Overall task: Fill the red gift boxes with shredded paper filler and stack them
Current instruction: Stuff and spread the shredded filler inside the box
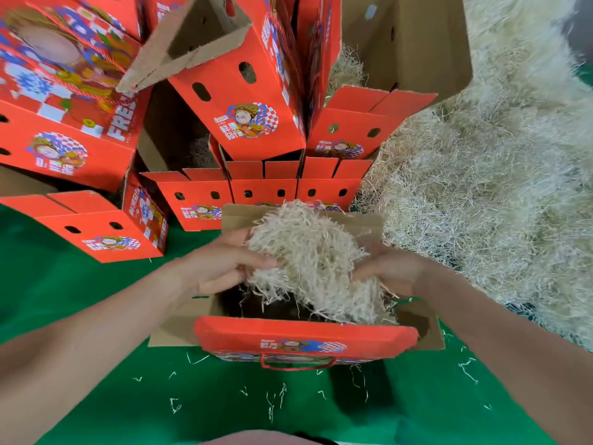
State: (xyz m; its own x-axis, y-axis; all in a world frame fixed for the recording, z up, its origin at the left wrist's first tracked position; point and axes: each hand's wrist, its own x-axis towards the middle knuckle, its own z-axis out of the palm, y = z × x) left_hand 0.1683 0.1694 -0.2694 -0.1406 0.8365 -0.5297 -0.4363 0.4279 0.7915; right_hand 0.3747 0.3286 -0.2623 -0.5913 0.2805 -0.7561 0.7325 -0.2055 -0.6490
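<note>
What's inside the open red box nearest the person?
Some shredded paper, gripped by the left hand and right hand, reaches into the box. Its left side looks dark; the bottom is hidden.

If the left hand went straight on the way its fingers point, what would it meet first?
The left hand points right, into the clump of shredded paper it grips above the open red box. Beyond that clump, probably the right hand, though depth is unclear.

Matt red cardboard box [305,335], rough shredded paper [314,258].
</note>
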